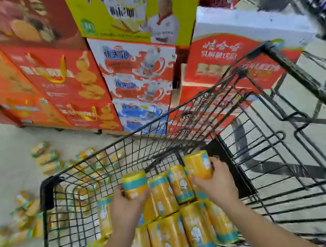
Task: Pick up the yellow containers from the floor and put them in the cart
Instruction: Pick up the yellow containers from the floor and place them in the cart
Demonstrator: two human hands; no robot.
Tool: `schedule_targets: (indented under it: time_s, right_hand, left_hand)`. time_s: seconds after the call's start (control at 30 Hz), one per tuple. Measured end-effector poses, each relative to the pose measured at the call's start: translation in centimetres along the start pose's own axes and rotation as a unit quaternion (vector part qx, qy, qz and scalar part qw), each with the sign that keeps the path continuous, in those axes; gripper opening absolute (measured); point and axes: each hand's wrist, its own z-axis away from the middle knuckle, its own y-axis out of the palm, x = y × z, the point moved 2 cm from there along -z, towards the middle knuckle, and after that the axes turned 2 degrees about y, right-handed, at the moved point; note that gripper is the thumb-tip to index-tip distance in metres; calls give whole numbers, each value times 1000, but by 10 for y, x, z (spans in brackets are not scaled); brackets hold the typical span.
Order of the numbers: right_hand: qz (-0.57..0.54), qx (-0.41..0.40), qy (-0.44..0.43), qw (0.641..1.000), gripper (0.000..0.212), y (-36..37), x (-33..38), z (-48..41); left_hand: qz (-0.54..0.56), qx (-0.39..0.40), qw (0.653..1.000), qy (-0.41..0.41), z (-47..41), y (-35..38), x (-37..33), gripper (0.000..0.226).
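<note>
Both my hands are inside the black wire cart. My left hand grips a yellow container with a teal band, held above the ones lying in the basket. My right hand grips another yellow container near the cart's far wall. Several yellow containers lie side by side in rows on the cart's floor under my hands. More yellow containers are scattered on the grey floor left of the cart, some seen through the wire.
Stacked red, orange and white gift boxes stand on the floor just beyond the cart. A red-and-white carton sits at the right behind the cart's handle side. The cart's folded child seat frame fills the right.
</note>
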Motion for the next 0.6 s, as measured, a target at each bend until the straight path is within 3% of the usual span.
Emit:
schedule_targets:
  time_s: [0.1, 0.27, 0.47, 0.6]
  right_hand:
    - [65, -46, 26, 996, 70, 9, -32, -43]
    - [188, -85, 53, 977, 73, 43, -78, -85]
    - [247, -88, 46, 964, 75, 56, -88, -85]
    - [254, -79, 33, 963, 81, 53, -73, -75]
  left_hand:
    - [-25, -18, 999, -43, -40, 27, 33, 68]
    - [-118, -28, 989, -83, -68, 63, 77, 66]
    - [-195, -8, 976, -100, -74, 63, 90, 90]
    - [-146, 31, 984, -93, -65, 49, 76, 91]
